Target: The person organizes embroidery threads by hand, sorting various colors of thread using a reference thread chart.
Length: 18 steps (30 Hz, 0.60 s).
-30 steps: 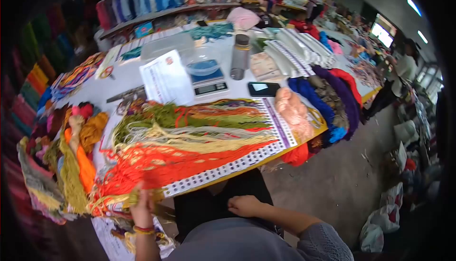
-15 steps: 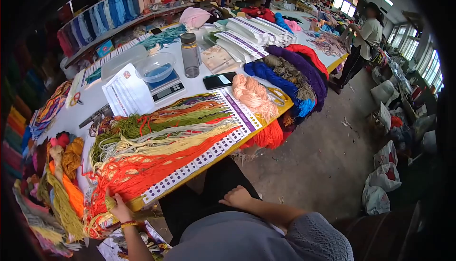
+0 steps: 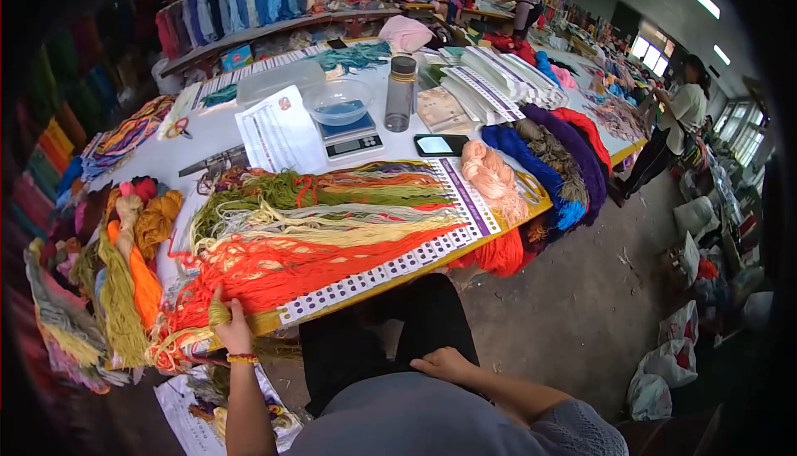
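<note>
My left hand (image 3: 235, 329) is at the table's near left edge, against loose orange-red threads (image 3: 249, 277). One finger, wrapped in something yellow-green, stretches out apart from the others, and I see nothing held. Loosely curled, my right hand (image 3: 447, 365) rests on my lap with nothing visible in it. Long threads in green, grey, cream and orange lie across the table, their right ends reaching a white card strip (image 3: 374, 273) with holes and purple marks. A peach skein (image 3: 490, 175) sits at their right, beside yellow-handled scissors (image 3: 530, 186).
Behind the threads are a printed sheet (image 3: 282, 136), a scale (image 3: 353, 144) bearing a clear bowl (image 3: 340, 100), a bottle (image 3: 400, 95) and a phone (image 3: 440, 144). Coloured skeins (image 3: 116, 290) hang off the left edge. A person (image 3: 685, 115) stands far right; plastic bags (image 3: 664, 369) lie on the floor.
My view has turned left, so the table and threads sit further right in it. The left hand stays by the orange threads; the right hand stays on my lap.
</note>
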Each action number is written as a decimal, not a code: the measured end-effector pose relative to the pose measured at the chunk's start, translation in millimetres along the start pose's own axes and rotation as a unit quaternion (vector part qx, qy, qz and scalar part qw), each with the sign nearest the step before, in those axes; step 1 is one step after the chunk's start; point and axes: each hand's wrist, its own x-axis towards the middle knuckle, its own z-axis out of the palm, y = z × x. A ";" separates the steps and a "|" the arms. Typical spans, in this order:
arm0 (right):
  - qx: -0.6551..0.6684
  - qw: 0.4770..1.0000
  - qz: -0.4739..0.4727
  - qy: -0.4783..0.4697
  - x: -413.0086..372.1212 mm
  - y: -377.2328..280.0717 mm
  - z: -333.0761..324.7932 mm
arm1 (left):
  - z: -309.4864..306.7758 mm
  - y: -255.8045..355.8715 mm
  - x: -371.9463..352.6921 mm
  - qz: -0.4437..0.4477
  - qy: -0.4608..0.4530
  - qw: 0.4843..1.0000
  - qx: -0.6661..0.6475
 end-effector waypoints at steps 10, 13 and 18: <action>-0.120 0.985 -0.052 -0.108 64.8 -10.9 16.4 | 1.6 3.9 -1.4 0.002 -0.001 0.999 -0.039; -0.152 0.977 -0.137 -0.061 98.7 -28.5 46.9 | -8.4 18.4 -8.7 -0.036 0.016 0.994 -0.099; -0.199 0.957 -0.195 -0.085 119.8 -53.4 67.4 | -27.0 27.5 -88.9 0.173 -0.122 0.966 0.147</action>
